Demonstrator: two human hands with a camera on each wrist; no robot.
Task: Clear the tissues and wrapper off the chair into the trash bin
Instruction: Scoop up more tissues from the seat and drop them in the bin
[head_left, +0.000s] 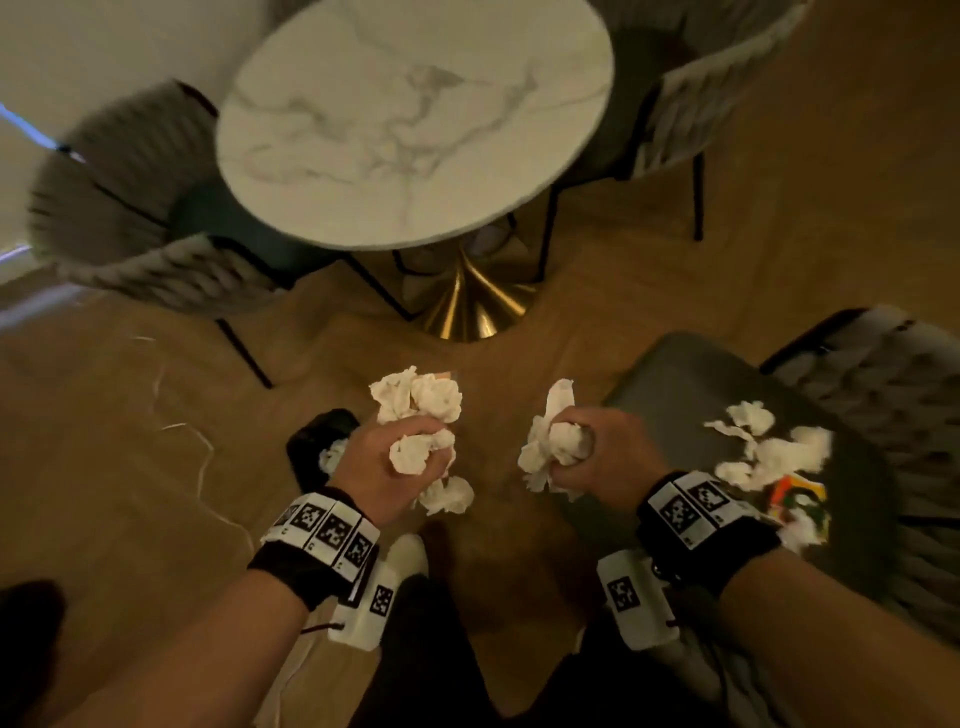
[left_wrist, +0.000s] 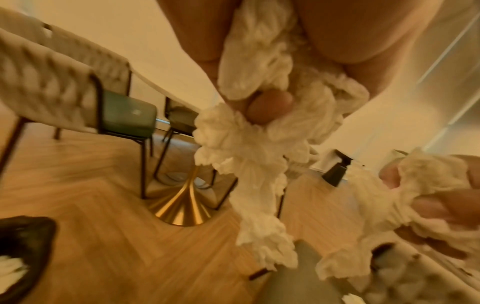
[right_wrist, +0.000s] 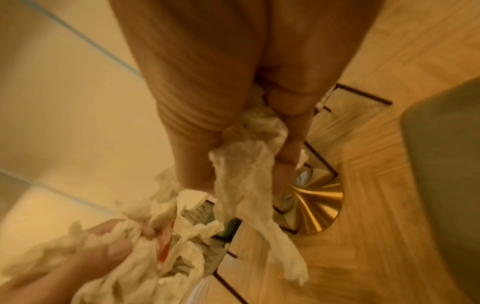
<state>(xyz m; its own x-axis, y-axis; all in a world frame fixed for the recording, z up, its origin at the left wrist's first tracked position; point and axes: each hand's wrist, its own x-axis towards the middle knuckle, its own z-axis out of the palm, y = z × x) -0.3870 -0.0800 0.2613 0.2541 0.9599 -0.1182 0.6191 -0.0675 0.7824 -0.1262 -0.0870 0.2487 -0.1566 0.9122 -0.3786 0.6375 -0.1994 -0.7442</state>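
My left hand (head_left: 395, 462) grips a bunch of crumpled white tissues (head_left: 415, 397) just right of the black trash bin (head_left: 311, 441), which holds some white tissue. An orange scrap (right_wrist: 165, 246) shows among the left hand's tissues (left_wrist: 249, 148). My right hand (head_left: 602, 452) grips another wad of tissues (head_left: 545, 447), held left of the chair's dark green seat (head_left: 675, 384). More loose tissues (head_left: 774, 452) and a colourful wrapper (head_left: 795, 496) lie on that seat. In the right wrist view the right hand's tissue (right_wrist: 246, 174) hangs down over the floor.
A round marble table (head_left: 415, 119) on a gold cone base (head_left: 472, 306) stands ahead, with a padded chair (head_left: 135, 208) to its left and another (head_left: 691, 104) at the back right. A thin white cable (head_left: 197, 452) trails over the wooden floor.
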